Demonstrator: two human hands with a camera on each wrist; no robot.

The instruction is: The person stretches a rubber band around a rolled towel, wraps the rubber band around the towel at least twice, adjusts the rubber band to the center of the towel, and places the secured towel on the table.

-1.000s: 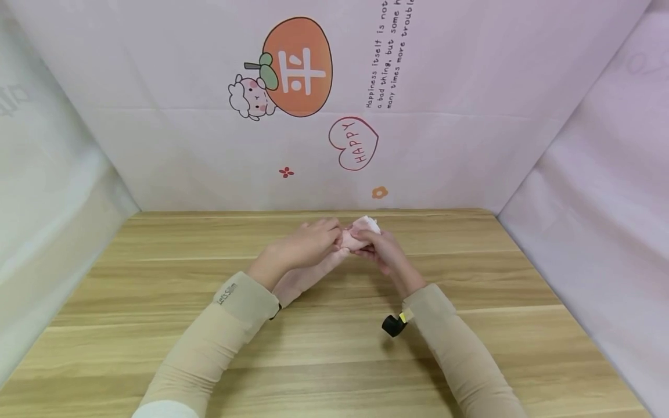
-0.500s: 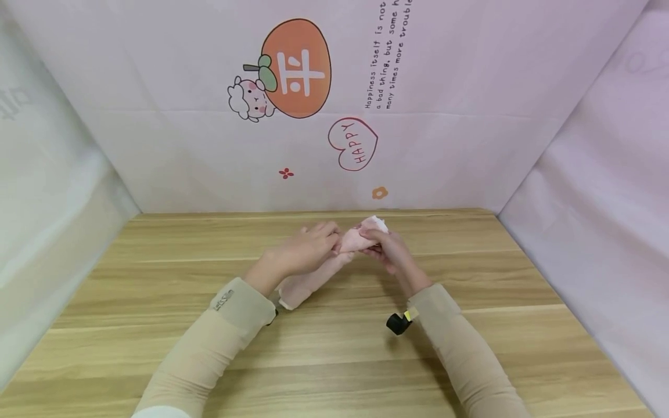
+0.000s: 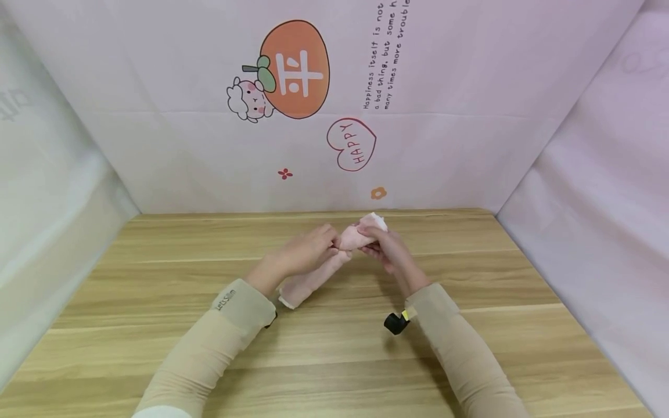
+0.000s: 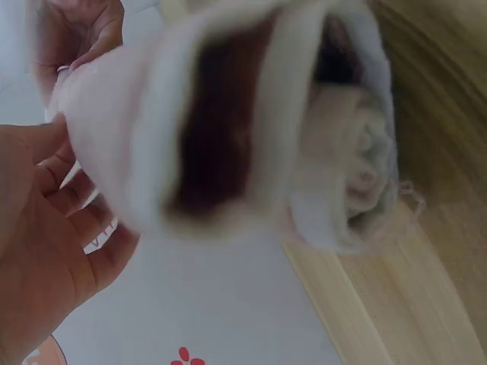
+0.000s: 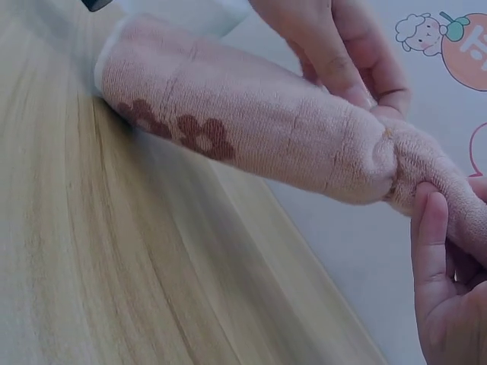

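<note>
A pink terry towel (image 3: 316,278), rolled into a long tube, slants up to the right above the table. Dark red flowers (image 5: 205,138) decorate its side in the right wrist view. Its open end (image 4: 335,160) faces the left wrist camera, showing rolled layers inside. A narrow, cinched waist (image 5: 391,161) divides the long part from the shorter end. At that waist my left hand (image 3: 310,248) pinches the cloth with thumb and fingers. My right hand (image 3: 391,247) grips the shorter end (image 3: 373,220), thumb on top, fingers beneath.
The wood-grain table (image 3: 334,360) lies below both forearms. Behind it rises a white printed cloth wall (image 3: 444,157), with side walls at left and right. A black wrist camera (image 3: 396,323) sticks out beneath the right sleeve.
My right hand has shifted slightly right with its end of the towel. The towel's lower left end now shows clear of my left wrist. My left hand stays at the waist.
</note>
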